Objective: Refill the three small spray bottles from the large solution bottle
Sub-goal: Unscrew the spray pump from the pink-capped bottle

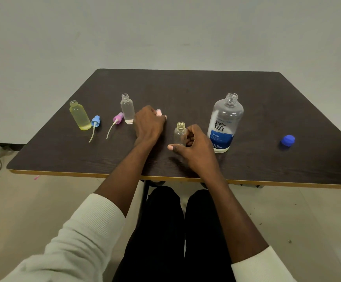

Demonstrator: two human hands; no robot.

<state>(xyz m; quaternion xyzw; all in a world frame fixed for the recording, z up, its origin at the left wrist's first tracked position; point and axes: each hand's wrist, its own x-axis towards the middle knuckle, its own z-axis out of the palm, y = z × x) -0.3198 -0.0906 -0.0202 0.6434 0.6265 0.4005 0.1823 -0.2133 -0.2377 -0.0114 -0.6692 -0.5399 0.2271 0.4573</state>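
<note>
Dark brown table [247,163] with a yellow edge, pushed up against a plain pale wall [165,33]. Pale floor [23,200] below, with wires at the far left.

Large solution bottle [224,124] upright on the right side of the table, no cap on, blue and white label facing front. Blue cap [288,140] lying well apart, farther right.

Small clear bottle [180,133] upright near the middle, just left of the large bottle, top open. Right hand [196,148] beside it, fingers [189,137] curled against its right side and holding it, thumb stretched out to the left below the bottle's base.

Left hand [148,124] knuckles up on the table, fingers curled round a pink spray top [159,112]. Only a bit of pink peeking out past the knuckles, rest hidden.

Second clear bottle [127,108] upright just left of that hand, open top, a little liquid at the bottom. Purple spray top [118,118] lying beside it, white tube trailing toward the front.

Yellow bottle [80,116] tilted a bit, farther left, open top. Light blue spray top [95,121] touching its right side, tube pointing to the front.

White sleeves [80,237] pushed up on both arms. Black trousers [165,231] under the table edge.
</note>
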